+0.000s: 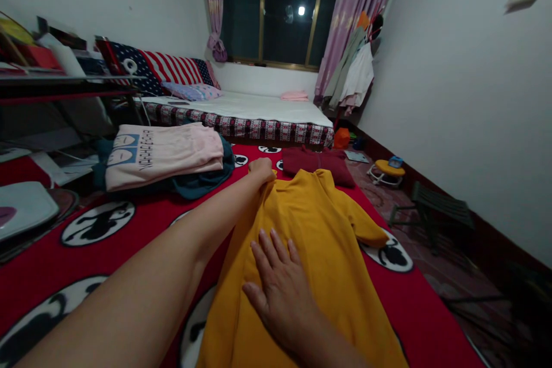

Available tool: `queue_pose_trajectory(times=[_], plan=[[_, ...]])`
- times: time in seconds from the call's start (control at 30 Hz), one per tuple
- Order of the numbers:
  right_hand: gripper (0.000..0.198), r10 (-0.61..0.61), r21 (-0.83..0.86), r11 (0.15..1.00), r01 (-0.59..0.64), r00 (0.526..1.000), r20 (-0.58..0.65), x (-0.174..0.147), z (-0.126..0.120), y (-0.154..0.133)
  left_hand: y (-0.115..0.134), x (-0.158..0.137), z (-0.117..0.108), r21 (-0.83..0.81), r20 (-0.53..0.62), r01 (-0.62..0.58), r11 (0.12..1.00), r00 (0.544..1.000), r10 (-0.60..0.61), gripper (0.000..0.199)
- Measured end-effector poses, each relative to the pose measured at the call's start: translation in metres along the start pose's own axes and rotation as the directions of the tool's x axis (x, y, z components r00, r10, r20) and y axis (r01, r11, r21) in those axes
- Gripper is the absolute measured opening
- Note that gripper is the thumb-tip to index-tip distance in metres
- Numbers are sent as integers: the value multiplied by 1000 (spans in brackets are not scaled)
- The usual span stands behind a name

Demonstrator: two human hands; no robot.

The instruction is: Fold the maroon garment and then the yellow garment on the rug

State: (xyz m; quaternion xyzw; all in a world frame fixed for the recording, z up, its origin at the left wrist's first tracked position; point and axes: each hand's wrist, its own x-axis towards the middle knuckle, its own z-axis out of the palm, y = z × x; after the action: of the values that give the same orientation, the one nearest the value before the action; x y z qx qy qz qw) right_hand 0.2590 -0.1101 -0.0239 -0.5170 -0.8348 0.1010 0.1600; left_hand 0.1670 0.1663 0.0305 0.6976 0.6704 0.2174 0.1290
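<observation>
A mustard-yellow long-sleeved garment (328, 241) lies spread on a red blanket (146, 253) with black-and-white round prints. At its far left shoulder, my left hand (261, 171) is closed on the fabric. My right hand (280, 282) rests flat on the garment's middle with the fingers spread. One sleeve reaches out to the right; the left side looks folded inward along its length. Just beyond the collar sits a folded dark red garment (319, 164).
Folded clothes, a pale pink printed top (172, 155) over dark teal fabric, lie at the left. Further off is a bed (254, 106) below the window. A folding stool (440, 207) and a small yellow stool (388, 169) stand on the right floor. A cluttered desk (64, 83) is at left.
</observation>
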Motion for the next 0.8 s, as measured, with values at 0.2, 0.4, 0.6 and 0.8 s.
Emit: queue_pose_trajectory(times=[0.2, 0.4, 0.6, 0.8], plan=[[66, 12, -8, 1000, -13, 1000, -15, -1, 0, -1, -32, 3, 4, -284, 41, -46, 958, 997, 60, 32], [67, 15, -12, 1000, -15, 1000, -5, 0, 0, -1, -46, -5, 12, -276, -63, -116, 954, 993, 102, 27], [66, 1, -23, 1000, -1, 1000, 10, 0, -2, -1, -35, -23, 5, -100, -105, -229, 968, 970, 219, 15], [65, -3, -20, 1000, 3, 1000, 2, 1, -1, 0, -29, -72, -7, -62, 24, -482, 874, 875, 484, 17]])
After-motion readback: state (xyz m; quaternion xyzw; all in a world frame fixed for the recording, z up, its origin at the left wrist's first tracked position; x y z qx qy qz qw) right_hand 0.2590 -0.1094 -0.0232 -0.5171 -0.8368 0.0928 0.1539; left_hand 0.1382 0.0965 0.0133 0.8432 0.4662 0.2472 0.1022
